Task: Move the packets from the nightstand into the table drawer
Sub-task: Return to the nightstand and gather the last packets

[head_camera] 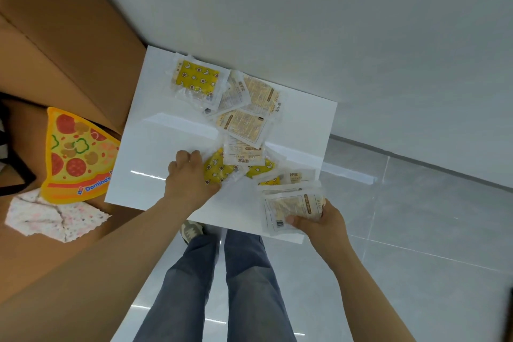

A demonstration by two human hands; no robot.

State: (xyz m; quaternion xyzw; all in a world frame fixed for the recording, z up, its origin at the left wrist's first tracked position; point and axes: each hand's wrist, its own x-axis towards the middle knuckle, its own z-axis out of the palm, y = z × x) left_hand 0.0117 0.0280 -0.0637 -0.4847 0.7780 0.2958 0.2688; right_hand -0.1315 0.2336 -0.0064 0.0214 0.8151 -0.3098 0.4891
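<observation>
Right hand (323, 223) grips stacked packets (291, 207) (barcode end toward person).

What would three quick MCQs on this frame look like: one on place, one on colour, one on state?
1. Where is the pizza-slice cutout?
A. on the brown surface left of the nightstand
B. on the floor by the shoes
C. in the right hand

2. What ground colour has the star-and-moon packet at the far corner?
A. blue
B. yellow
C. red

3. What is the right hand doing?
A. hanging empty
B. resting flat on the wall
C. holding a stack of packets

Key: 1 A, it lies beside the white nightstand; 2 B, the print sits on yellow; 3 C, thumb and fingers clamp the stack.
</observation>
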